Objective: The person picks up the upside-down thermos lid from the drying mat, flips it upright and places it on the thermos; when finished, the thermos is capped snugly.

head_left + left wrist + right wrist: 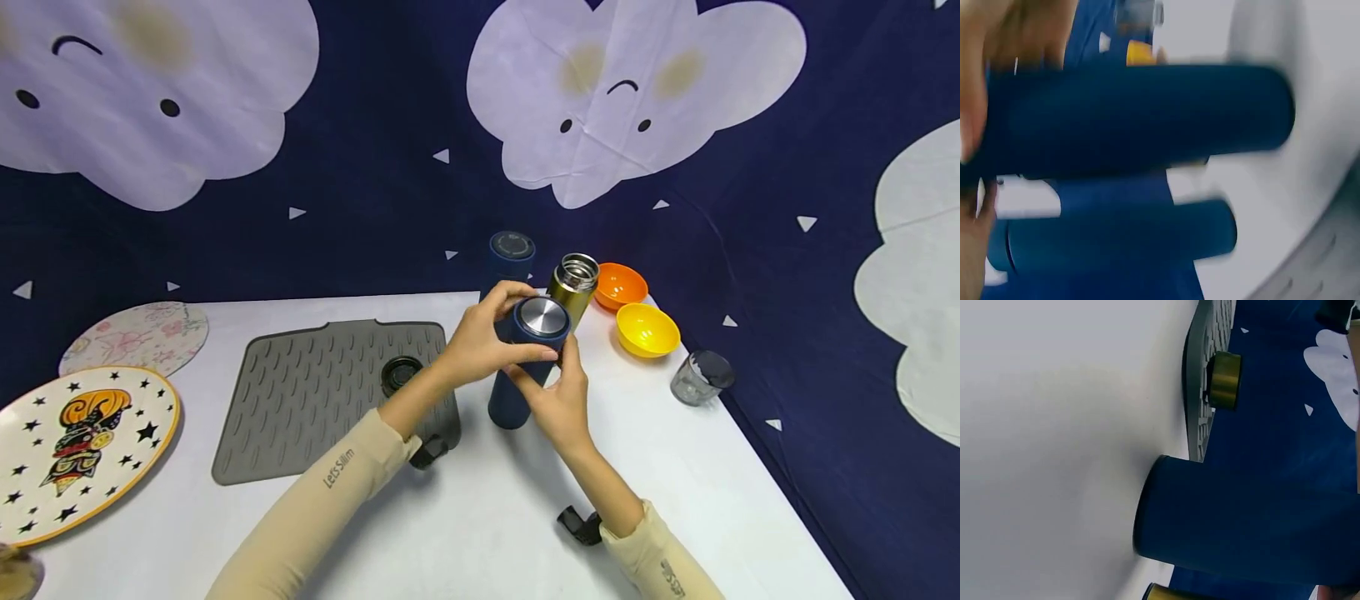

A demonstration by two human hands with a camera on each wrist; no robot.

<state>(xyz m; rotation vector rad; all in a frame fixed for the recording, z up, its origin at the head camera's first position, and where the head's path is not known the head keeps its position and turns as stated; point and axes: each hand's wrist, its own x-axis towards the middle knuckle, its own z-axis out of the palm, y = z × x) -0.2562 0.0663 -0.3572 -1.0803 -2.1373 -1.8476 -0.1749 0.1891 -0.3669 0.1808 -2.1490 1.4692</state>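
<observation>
Both hands grip a blue flask (525, 367) that stands upright on the white table (480, 508): the left hand (480, 342) curls round its upper body, and the right hand (558, 400) pinches it just below the steel-topped lid (542, 315). A gold flask (573, 287) stands open just behind it, near an orange bowl (619, 286) and a yellow bowl (647, 330).

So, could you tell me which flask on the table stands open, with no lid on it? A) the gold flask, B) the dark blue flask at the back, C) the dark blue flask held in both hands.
A: the gold flask shows a bare steel mouth, while the held blue flask carries a steel-topped cap gripped by the left hand and right hand, and the rear blue flask is capped.
</observation>
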